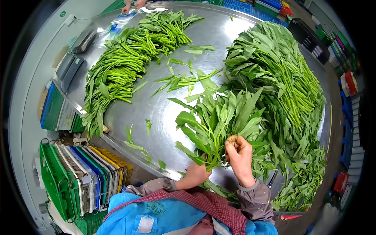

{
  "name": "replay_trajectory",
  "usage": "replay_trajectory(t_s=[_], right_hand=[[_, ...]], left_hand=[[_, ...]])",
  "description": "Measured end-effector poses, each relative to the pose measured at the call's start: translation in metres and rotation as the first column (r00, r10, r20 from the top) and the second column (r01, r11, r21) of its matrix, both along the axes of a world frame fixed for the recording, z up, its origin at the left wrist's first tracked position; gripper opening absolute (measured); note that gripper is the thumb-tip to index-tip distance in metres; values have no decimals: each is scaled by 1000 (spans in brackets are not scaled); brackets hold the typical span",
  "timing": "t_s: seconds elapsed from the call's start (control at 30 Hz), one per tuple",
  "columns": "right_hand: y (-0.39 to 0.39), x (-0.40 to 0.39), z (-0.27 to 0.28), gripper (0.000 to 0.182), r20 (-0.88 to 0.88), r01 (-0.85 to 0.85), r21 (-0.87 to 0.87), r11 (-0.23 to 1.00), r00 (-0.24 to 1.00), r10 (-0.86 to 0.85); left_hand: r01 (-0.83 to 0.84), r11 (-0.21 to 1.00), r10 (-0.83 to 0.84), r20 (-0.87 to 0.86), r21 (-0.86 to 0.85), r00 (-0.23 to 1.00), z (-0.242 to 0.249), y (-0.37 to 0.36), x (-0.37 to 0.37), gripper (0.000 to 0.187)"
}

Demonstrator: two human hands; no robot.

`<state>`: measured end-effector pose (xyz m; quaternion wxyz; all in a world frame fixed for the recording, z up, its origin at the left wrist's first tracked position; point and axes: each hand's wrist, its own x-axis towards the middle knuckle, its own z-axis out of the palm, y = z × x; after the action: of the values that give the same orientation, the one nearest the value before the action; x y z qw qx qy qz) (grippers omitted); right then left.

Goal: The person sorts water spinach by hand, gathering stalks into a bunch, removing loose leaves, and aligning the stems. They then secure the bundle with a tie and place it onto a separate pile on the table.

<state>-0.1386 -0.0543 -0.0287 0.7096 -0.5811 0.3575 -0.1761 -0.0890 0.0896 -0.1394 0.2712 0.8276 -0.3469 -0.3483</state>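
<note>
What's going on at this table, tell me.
A person is handling leafy green stems at a metal table. The left hand holds a bunch near its stem ends, while the right hand has its fingertips pinched together beside it; whether they grip a stem is unclear. A large heap lies to the right, stems laid side by side to the left, and loose sprigs between. Another person's hands show at the far edge.

The view is bright, with pale light glaring off the metal table (150,88), strongest as a white patch near its far edge. Fisheye distortion bends the wall and table edges, and black surrounds the corners. The leafy greens (270,74) look crisp, with small dark shadows between leaves; the lower right floor looks hazier and dimmer.
</note>
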Motion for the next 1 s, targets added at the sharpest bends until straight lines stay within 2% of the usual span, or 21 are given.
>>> replay_trajectory(t_s=[0.03, 0.1, 0.13, 0.17, 0.2, 0.23, 0.3, 0.33, 0.37, 0.43, 0.47, 0.57, 0.6, 0.63, 0.7, 0.73, 0.77, 0.8, 0.83, 0.9, 1.0], right_hand=[[1, -2, 4, 8, -1, -2, 1, 1000, 1000, 2], [2, -9, 19, 11, 36, -125, 269, 955, 992, 120], [-2, -18, 35, 15, 203, -205, 513, 834, 972, 115], [-9, -36, 43, 22, 391, -277, 487, 828, 917, 76], [-15, -52, 47, 26, 541, -255, 424, 869, 841, -17], [-20, -64, 54, 33, 596, -186, 539, 821, 773, -216], [-35, -72, 47, 43, 625, 35, 432, 901, 709, -327], [-42, -75, 35, 44, 592, 42, 310, 950, 773, -227], [-47, -76, 21, 46, 540, 35, 180, 983, 832, -128], [-31, -80, -13, 38, 46, 33, -31, 999, 998, -32], [-23, -75, -19, 29, -172, -186, -48, 981, 969, 175], [7, -57, -40, 39, -225, -341, -163, 926, 926, 302], [15, -45, -34, 39, -98, -220, -113, 969, 973, 209], [22, -39, -31, 38, 24, -101, -47, 994, 994, 102], [28, -40, -35, 38, 6, 55, 171, 984, 998, -57], [36, -44, -57, 27, 110, 262, 325, 909, 944, -311], [36, -46, -75, 27, 106, 263, 326, 908, 944, -312], [34, -49, -89, 26, 31, 252, 629, 735, 937, -348], [32, -52, -96, 31, -50, 228, 853, 469, 931, -361], [37, -56, -97, 36, -89, 234, 847, 478, 948, -305], [37, -56, -91, 39, -51, 213, 842, 495, 946, -321]], left_hand=[[1, 1000, -1, -5, 18, 1000, 3, -1, 0, 31], [1, 999, -1, -11, 38, 1000, 4, -3, 3, 32], [-28, 997, 14, -181, -77, 983, 4, -3, 7, 31], [-79, 980, 11, -347, -183, 938, 4, -3, 10, 31], [-142, 980, 65, -456, -137, 888, 16, -7, 15, 35], [-145, 980, 69, -457, -134, 887, 19, -7, 16, 35], [-255, 931, 2, -696, -260, 718, 23, -7, 19, 27], [-258, 936, -25, -777, -240, 629, 27, -7, 22, 28], [-259, 935, -28, -776, -244, 630, 31, -8, 24, 28], [-261, 934, -95, -873, -245, 478, 37, -10, 27, 32], [-261, 934, -94, -872, -244, 480, 43, -11, 28, 32], [-229, 938, -117, -859, -261, 498, 53, -11, 25, 45], [-81, 892, -244, -626, -444, 741, 52, -8, 22, 47], [115, 819, -340, -312, -562, 887, 56, -7, 21, 49], [141, 842, -374, -375, -521, 848, 64, 1, 23, 49], [-218, 904, -158, -763, -367, 627, 64, 5, 23, 49], [-475, 878, 55, -972, -62, 228, 63, 10, 20, 49], [-530, 845, -6, -993, -70, 122, 25, 23, 17, 46], [-527, 847, -2, -993, -65, 118, 26, 24, 18, 46], [-485, 868, 55, -991, 109, -123, 27, 27, 18, 41], [-471, 874, 74, -992, 115, -103, 25, 23, 18, 37]])
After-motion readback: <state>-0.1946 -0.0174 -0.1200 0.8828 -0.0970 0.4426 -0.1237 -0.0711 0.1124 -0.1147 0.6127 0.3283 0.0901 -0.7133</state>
